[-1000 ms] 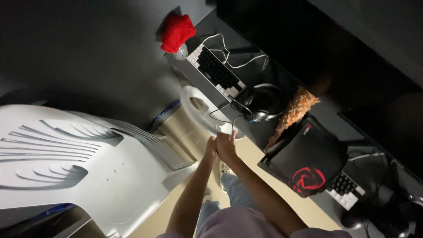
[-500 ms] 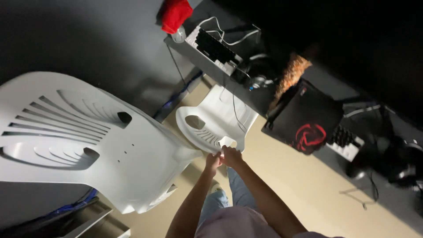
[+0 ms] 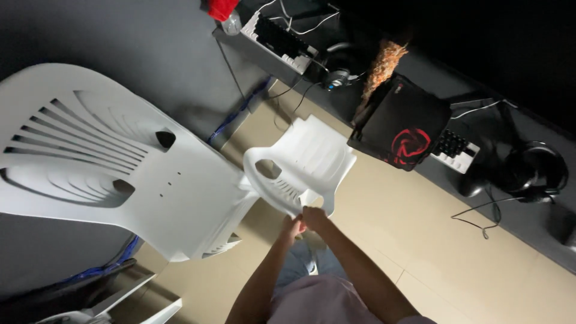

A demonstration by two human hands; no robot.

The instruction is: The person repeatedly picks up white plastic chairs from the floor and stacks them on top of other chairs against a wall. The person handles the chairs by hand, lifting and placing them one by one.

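Your hands (image 3: 302, 222) meet at lower centre, hard against the back edge of the smaller white chair (image 3: 303, 162), which blocks the way straight up the frame. To your left, the large white chair (image 3: 108, 162) fills most of that half and leaves you only a narrow gap of floor between the two chairs. Open tan floor (image 3: 432, 240) lies to your lower right; you can pass there, minding the loose black cable (image 3: 480, 210). Across the upper right, the dark desk (image 3: 372, 108) with keyboards, headphones and a black mat (image 3: 405, 123) closes off that side.
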